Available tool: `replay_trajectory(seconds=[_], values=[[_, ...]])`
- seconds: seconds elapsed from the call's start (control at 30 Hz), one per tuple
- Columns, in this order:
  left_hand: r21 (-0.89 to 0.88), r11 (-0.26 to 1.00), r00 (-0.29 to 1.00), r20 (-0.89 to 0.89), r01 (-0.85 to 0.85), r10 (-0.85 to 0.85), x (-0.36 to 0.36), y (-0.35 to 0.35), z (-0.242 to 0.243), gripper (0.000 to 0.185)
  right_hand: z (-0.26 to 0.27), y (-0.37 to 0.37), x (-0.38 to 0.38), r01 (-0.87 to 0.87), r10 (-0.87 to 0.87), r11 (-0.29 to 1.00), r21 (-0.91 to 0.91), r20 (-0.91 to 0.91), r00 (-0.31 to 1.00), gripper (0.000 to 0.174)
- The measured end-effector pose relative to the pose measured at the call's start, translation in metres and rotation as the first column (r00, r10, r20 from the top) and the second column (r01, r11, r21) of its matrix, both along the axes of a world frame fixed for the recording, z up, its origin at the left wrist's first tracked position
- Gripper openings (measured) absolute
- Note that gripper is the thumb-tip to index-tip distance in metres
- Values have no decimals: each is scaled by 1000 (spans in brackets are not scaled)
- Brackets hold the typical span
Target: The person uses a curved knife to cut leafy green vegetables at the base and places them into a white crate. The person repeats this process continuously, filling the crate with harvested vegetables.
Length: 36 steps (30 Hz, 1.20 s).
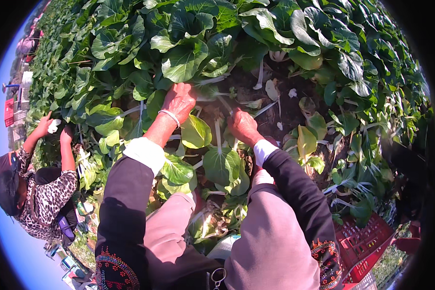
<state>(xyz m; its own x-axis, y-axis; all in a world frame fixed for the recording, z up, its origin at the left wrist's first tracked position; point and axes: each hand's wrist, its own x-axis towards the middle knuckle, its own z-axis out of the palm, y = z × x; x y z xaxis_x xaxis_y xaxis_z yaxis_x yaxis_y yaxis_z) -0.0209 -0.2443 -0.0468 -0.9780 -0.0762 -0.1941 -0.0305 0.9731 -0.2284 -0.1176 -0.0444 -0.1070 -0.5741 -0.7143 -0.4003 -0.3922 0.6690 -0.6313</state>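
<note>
My left hand [180, 102], with a pale bracelet at the wrist, is at the base of a leafy green plant [186, 59]; its fingers are curled and their far side is hidden. To the right, my right hand [243, 125] is closed at the lower end of a pale leaf stalk [224, 104] above dark soil. Whether it grips the stalk or a tool cannot be told. Between and below the hands lie loose green leaves with white stalks [221, 163]. A yellowing leaf [306, 140] stands right of my right hand.
Dense leafy greens [130, 40] fill the far side. At the left a co-worker in a patterned top [45, 203] crouches, both hands among the plants. A red plastic crate [364, 243] stands at the lower right, near piled leaves [348, 185]. More red crates [9, 112] are far left.
</note>
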Motion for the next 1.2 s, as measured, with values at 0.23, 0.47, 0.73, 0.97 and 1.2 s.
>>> replay_trajectory(seconds=[0.23,0.47,0.73,0.97,1.2], values=[[31,1000,997,-75,0,3,19,-4,-7,7,-10,22,-9,-134,123,991,-5,431,894,25],[374,927,904,-395,-5,164,69,21,24,25,13,97,-1,391,-269,916,-95,578,770,19],[709,620,934,-336,337,-123,30,95,67,27,38,71,-51,504,-372,856,-115,539,755,18],[211,976,938,-346,43,34,-100,54,49,57,-5,18,-76,373,-342,927,25,459,820,28],[75,980,966,-174,-183,193,-88,0,11,32,-33,-10,-78,289,-237,957,7,593,769,23]])
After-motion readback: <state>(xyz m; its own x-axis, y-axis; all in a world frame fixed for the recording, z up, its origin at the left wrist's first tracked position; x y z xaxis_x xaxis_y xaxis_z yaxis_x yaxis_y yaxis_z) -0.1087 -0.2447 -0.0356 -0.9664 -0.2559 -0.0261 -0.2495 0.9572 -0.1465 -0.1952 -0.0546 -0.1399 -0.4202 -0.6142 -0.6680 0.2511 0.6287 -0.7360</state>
